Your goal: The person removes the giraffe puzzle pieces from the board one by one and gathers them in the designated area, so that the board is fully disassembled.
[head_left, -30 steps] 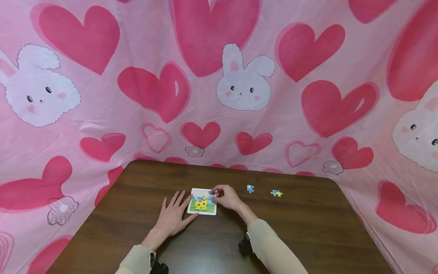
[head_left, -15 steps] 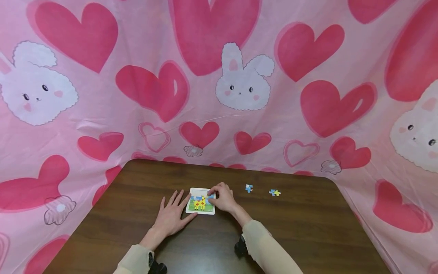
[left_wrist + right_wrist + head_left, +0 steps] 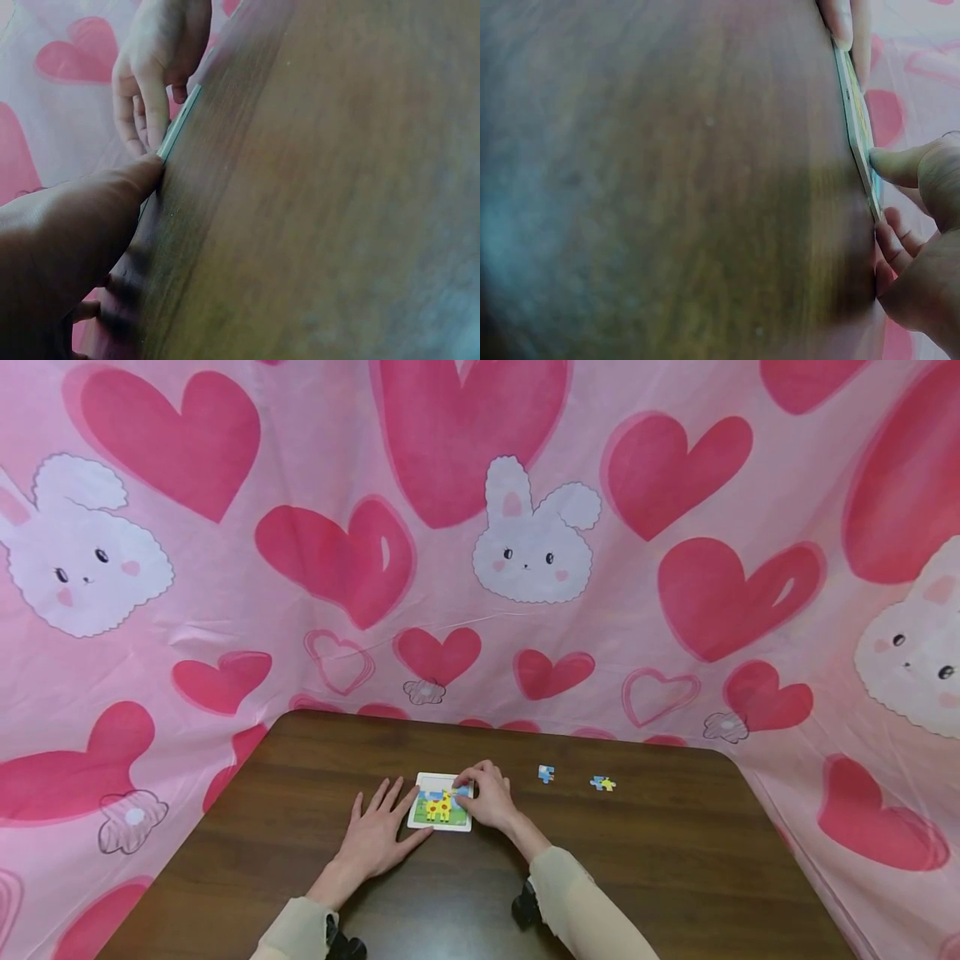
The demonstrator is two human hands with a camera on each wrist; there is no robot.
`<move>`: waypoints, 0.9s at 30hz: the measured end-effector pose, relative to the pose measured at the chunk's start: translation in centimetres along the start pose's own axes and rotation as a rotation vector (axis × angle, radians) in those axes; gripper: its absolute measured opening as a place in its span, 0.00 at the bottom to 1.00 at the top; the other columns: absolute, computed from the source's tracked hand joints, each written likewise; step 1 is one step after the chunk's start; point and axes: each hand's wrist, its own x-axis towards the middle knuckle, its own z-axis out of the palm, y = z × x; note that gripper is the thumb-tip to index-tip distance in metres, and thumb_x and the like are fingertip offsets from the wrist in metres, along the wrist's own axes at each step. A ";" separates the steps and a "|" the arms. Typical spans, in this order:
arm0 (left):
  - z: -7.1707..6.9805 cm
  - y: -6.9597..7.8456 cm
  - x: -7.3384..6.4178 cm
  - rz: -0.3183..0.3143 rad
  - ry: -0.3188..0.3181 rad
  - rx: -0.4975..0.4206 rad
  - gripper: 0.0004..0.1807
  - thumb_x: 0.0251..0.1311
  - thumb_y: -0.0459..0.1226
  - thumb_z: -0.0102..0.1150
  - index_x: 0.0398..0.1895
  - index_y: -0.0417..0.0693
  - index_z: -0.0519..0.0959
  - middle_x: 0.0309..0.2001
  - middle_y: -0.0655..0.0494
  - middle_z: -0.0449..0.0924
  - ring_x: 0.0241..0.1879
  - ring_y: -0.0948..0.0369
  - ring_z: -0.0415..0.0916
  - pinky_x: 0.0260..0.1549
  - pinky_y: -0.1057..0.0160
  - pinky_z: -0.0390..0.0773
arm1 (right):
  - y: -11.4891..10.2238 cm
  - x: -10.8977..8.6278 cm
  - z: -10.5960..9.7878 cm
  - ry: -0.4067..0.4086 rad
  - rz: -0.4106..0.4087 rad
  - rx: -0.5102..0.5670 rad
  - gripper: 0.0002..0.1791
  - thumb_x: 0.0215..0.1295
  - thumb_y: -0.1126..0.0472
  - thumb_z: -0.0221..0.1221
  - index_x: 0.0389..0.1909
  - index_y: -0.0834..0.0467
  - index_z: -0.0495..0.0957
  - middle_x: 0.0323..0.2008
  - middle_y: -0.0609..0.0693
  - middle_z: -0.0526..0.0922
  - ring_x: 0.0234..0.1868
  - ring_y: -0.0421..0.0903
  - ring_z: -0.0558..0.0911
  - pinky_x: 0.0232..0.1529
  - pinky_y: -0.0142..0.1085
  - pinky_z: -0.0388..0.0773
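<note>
A small white-framed jigsaw puzzle (image 3: 441,828) with a yellow giraffe on green ground lies flat on the table, its upper part showing a pale bare area. My left hand (image 3: 371,837) rests flat with fingers spread, thumb and a fingertip touching the frame's left side and lower edge. Over the puzzle's upper right, my right hand (image 3: 491,797) pinches a small bluish puzzle piece between thumb and index finger, mostly hidden by the fingers. In the right wrist view, the right thumb (image 3: 896,163) comes down on the puzzle's surface.
Two loose bits lie right of the puzzle on the dark wooden table (image 3: 675,843): a blue and white puzzle piece (image 3: 546,773) and a blue and yellow one (image 3: 602,783). A pink curtain (image 3: 450,568) with hearts and rabbits hangs behind the table.
My right hand has shifted slightly left, bringing the pinched piece further over the puzzle. In the last half second it barely moves. The left hand keeps its place on the frame.
</note>
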 end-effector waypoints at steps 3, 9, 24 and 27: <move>0.1 0.0 0.0 0.004 0.007 -0.003 0.47 0.70 0.69 0.60 0.84 0.54 0.69 0.85 0.40 0.65 0.86 0.38 0.58 0.78 0.19 0.52 | 0.0 -0.1 0.0 0.010 -0.013 0.016 0.08 0.68 0.63 0.74 0.44 0.54 0.86 0.53 0.57 0.78 0.55 0.55 0.74 0.51 0.47 0.59; 0.2 -0.1 0.1 0.010 0.014 -0.006 0.46 0.71 0.69 0.59 0.84 0.55 0.70 0.85 0.40 0.65 0.87 0.39 0.58 0.79 0.20 0.52 | 0.3 -0.2 -0.1 0.028 -0.051 0.049 0.12 0.67 0.65 0.73 0.49 0.56 0.84 0.50 0.56 0.81 0.51 0.52 0.75 0.50 0.43 0.57; 0.2 0.0 0.0 0.001 0.003 -0.015 0.46 0.71 0.68 0.60 0.84 0.55 0.69 0.85 0.40 0.64 0.87 0.39 0.57 0.79 0.20 0.51 | 0.6 -0.5 0.1 0.062 -0.024 0.106 0.19 0.65 0.66 0.74 0.56 0.58 0.87 0.48 0.57 0.82 0.46 0.51 0.76 0.51 0.43 0.58; 0.1 0.0 0.0 0.003 0.008 -0.012 0.47 0.71 0.68 0.60 0.84 0.55 0.69 0.85 0.40 0.64 0.87 0.39 0.57 0.79 0.20 0.51 | 0.7 -0.4 0.1 0.064 -0.037 0.099 0.19 0.65 0.66 0.74 0.57 0.57 0.87 0.44 0.56 0.83 0.45 0.50 0.77 0.50 0.42 0.57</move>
